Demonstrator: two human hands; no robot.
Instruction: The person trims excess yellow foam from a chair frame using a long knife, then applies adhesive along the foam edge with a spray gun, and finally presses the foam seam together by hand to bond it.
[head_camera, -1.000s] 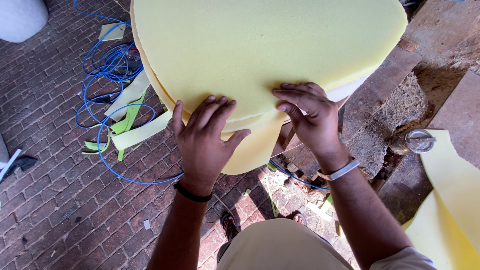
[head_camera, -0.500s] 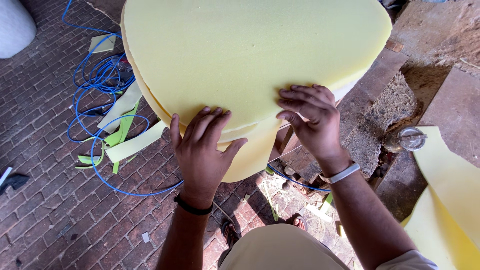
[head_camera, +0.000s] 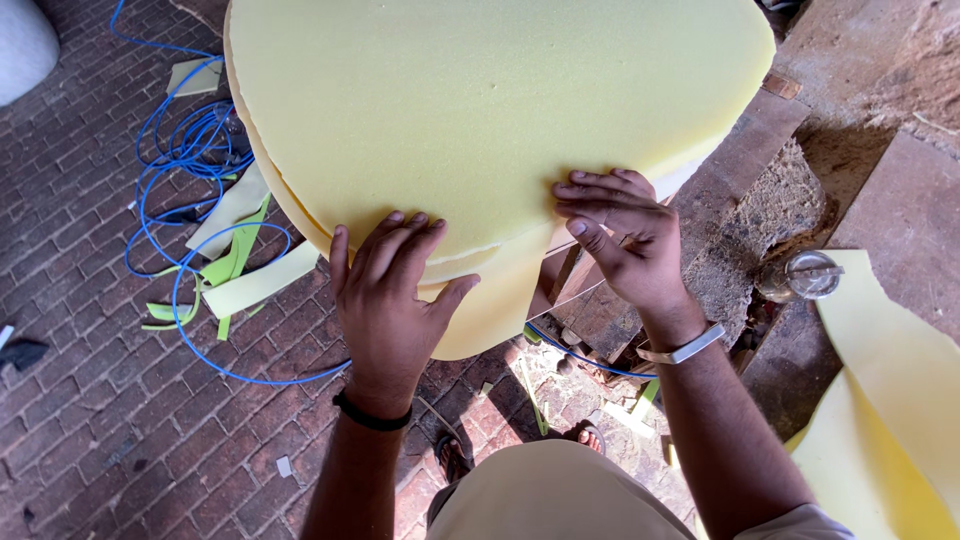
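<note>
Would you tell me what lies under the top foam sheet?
More yellow foam layers show at its edge under the left hand; whatever supports the top foam sheet is hidden.

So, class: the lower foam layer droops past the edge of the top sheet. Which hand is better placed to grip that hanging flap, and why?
Probably the left hand: its spread fingers already lie over the flap of the yellow foam. The right hand presses the top sheet's edge, beside the flap.

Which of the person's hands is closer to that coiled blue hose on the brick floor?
Left. The left hand rests on the yellow foam just beside the blue hose; the right hand lies farther away.
</note>
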